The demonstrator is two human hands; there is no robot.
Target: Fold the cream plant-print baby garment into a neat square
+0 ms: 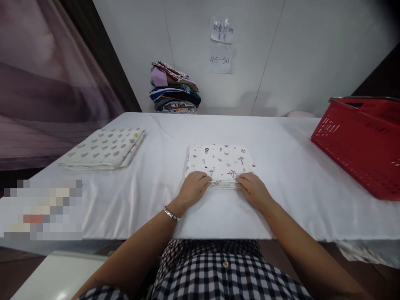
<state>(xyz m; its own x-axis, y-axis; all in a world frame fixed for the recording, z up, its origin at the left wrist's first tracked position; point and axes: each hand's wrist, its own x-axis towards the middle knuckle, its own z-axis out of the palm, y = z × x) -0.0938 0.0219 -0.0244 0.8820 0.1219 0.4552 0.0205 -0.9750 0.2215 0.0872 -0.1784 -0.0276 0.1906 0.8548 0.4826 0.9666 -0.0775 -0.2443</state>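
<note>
A white folded cloth (221,160), printed with small palm trees and other little motifs, lies flat in the middle of the table. Several stacked layers show along its near edge. My left hand (194,186) grips its near left corner, the fingers on top and the thumb by the front edge. At the near right corner, my right hand (253,188) holds the cloth in much the same way. The undersides of both corners are hidden by my hands.
A second folded cloth (104,148) with grey-green prints lies on the left of the white-covered table (162,175). The red plastic basket (359,146) stands at the right. Behind the far edge is a pile of folded fabrics (175,89). The near left corner is pixelated.
</note>
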